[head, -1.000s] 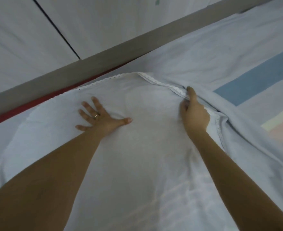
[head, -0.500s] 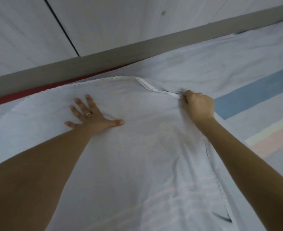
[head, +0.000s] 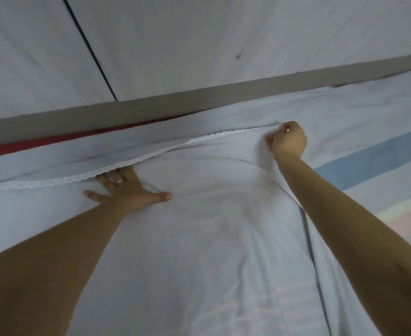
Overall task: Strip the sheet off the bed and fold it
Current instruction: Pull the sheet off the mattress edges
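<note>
Sheet (head: 211, 238) cloth covers the bed (head: 30, 144), whose red side shows below a grey rail (head: 199, 100). One layer of it is doubled over another that carries a blue stripe (head: 369, 163).

The left hand (head: 127, 190) lies flat and spread on the upper layer, its fingertips slipped under the lace-trimmed edge (head: 199, 141). The right hand (head: 288, 141) is curled, pinching that same edge at its far end, near what looks like a corner.

The sheet looks thin, light and quite limp: it wrinkles around both hands and sags between them. It will likely not hold a shape, so a flat palm can pin it while the other hand pulls it taut. The trimmed edge and corners seem the best places to take hold, since they are firmer and mark the lines to match. The lace may snag or stretch if tugged hard.
</note>
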`<move>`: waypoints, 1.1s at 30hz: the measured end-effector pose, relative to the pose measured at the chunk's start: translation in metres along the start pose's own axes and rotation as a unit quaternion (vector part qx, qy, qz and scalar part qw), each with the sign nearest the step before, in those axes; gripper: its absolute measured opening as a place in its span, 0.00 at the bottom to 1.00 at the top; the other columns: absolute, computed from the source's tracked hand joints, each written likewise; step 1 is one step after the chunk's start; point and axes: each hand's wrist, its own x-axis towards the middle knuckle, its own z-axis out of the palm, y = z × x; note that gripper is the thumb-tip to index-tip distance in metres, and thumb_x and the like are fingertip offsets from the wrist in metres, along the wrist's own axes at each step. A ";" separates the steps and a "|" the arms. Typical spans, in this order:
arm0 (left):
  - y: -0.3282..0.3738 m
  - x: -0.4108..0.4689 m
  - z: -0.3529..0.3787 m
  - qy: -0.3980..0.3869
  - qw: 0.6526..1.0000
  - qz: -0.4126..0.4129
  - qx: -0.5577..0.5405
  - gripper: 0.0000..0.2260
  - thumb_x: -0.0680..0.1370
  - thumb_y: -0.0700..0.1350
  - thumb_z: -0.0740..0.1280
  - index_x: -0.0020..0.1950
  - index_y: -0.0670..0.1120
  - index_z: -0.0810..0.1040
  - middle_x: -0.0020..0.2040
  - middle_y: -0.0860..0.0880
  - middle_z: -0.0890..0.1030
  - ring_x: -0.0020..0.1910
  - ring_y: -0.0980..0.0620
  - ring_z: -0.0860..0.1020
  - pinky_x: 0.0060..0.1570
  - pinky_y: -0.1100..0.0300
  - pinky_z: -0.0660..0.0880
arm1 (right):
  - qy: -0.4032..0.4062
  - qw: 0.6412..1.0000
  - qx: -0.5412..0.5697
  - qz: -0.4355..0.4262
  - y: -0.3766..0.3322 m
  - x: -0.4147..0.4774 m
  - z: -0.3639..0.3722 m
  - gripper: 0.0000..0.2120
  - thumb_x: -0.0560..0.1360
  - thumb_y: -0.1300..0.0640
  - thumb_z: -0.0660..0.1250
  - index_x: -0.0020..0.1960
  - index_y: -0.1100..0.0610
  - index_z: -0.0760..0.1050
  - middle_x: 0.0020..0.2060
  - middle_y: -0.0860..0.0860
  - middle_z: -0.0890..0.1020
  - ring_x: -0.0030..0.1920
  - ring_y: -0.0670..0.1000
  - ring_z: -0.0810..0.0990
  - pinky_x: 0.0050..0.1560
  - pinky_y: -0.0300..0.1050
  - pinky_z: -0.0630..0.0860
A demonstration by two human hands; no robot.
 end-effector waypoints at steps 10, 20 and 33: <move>0.001 0.011 0.005 0.016 1.000 0.000 -0.019 0.70 0.50 0.78 0.66 0.65 0.50 0.17 0.70 0.44 0.23 0.70 0.40 0.25 0.61 0.28 0.33 | -0.025 0.996 -0.038 -0.079 -0.031 0.049 0.027 0.12 0.76 0.61 0.54 0.47 0.58 0.76 0.47 0.58 0.82 0.44 0.56 0.78 0.48 0.44 0.76; -0.002 0.010 0.002 -0.014 1.000 0.001 -0.003 0.69 0.49 0.81 0.63 0.69 0.50 0.21 0.72 0.44 0.25 0.69 0.39 0.25 0.60 0.27 0.33 | -0.180 0.908 -0.182 -0.333 -0.035 -0.027 0.054 0.15 0.75 0.54 0.67 0.61 0.54 0.73 0.63 0.56 0.64 0.47 0.53 0.75 0.54 0.45 0.74; -0.004 0.013 0.006 0.041 0.997 0.030 -0.051 0.71 0.46 0.78 0.67 0.62 0.56 0.14 0.63 0.47 0.15 0.66 0.41 0.21 0.59 0.27 0.32 | -0.071 0.985 0.140 -0.068 -0.076 -0.046 0.125 0.10 0.72 0.64 0.69 0.35 0.56 0.70 0.50 0.58 0.77 0.43 0.51 0.76 0.52 0.38 0.71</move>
